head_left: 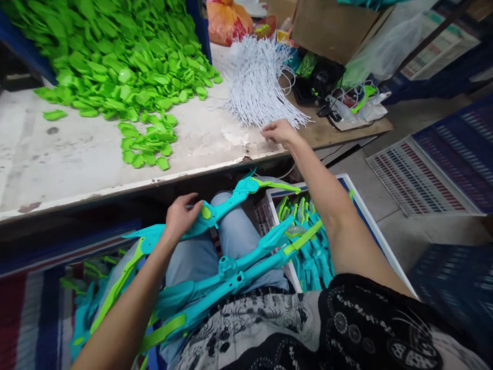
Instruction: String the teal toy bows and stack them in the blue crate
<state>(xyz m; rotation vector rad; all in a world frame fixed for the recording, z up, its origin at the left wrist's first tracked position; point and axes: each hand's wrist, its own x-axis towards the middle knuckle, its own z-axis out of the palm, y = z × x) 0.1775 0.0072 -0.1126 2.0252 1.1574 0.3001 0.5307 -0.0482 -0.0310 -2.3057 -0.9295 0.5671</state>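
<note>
My left hand (pixel 183 218) is closed around the middle of a teal and lime-green toy bow (pixel 234 199), which lies across my knees. Beyond it, over the table's front edge, my right hand (pixel 279 132) has its fingers drawn together at the near ends of a bundle of white strings (pixel 256 85). Whatever those fingers pinch is too small to make out. More teal bow pieces (pixel 250 259) rest on my lap, nearer my body.
A heap of lime-green plastic pieces (pixel 127 77) spills over the white table (pixel 77 159), with a smaller pile in front. Crates of bow parts flank my legs; the right crate (pixel 370 231) has a white rim. A cardboard box (pixel 335 31) stands at the back.
</note>
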